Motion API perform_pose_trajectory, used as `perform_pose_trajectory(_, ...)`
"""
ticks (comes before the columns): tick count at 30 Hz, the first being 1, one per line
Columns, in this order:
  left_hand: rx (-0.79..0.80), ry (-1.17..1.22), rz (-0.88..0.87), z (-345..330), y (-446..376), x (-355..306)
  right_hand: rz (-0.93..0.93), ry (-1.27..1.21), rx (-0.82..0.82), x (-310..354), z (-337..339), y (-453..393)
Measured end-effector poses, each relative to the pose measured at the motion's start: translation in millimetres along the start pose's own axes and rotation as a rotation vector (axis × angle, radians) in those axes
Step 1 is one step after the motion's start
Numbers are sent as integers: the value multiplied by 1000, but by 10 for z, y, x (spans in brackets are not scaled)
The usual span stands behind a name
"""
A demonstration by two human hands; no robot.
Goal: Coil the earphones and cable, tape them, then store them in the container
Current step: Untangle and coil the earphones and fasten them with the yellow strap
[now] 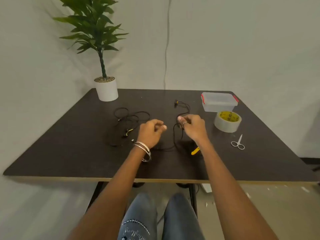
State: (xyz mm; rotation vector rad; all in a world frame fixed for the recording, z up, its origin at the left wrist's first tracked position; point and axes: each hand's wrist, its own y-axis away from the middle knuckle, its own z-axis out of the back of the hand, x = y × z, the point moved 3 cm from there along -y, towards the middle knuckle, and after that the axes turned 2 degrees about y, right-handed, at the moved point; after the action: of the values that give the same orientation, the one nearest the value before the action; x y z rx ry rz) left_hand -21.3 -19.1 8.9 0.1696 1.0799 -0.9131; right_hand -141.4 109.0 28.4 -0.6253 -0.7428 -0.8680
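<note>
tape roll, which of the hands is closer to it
Right. The right hand is just left of the tape roll, pinching a black cord. The left hand is farther left, beyond the right hand, near the table's middle.

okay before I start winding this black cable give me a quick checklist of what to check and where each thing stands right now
1. Cable held: ok, right hand pinches the black cable.
2. Left hand free to wind: ok, curled, holding nothing I can see.
3. Cable untangled: cannot tell; the second cable bundle on the left lies in loose loops, uncoiled.
4. Tape roll at hand: ok, beside the right hand.
5. Scissors ready: ok, lying near the tape.
6. Container open: not ok, lid on.
</note>
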Motion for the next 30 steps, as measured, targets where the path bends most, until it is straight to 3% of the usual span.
perform_pose_trajectory(5,309,-94,-74,-278,156,-140,-173,-91,54,-89,-176,64)
perform_pose_trajectory(13,278,96,-24,-140,-4,-207,-318,-821,9,60,21,-96)
perform_pose_trajectory(18,143,357,53,107,-108,-198,-209,-1062,137,139,247,-156)
perform_pose_trajectory(20,75,448,85,220,-136,-203,-111,-937,96,129,288,-178)
perform_pose_trajectory(21,34,488,107,270,-152,-203,-49,-759,34,101,307,-202)
perform_pose_trajectory(24,-122,596,205,426,-216,-119,149,6,-200,20,398,-307)
perform_pose_trajectory(26,-241,589,268,527,-258,-20,191,378,-276,-20,442,-353)
perform_pose_trajectory(28,-289,453,292,572,-285,41,186,349,-330,-11,474,-366)
perform_pose_trajectory(30,-221,161,249,541,-305,1,112,14,-258,110,488,-350)
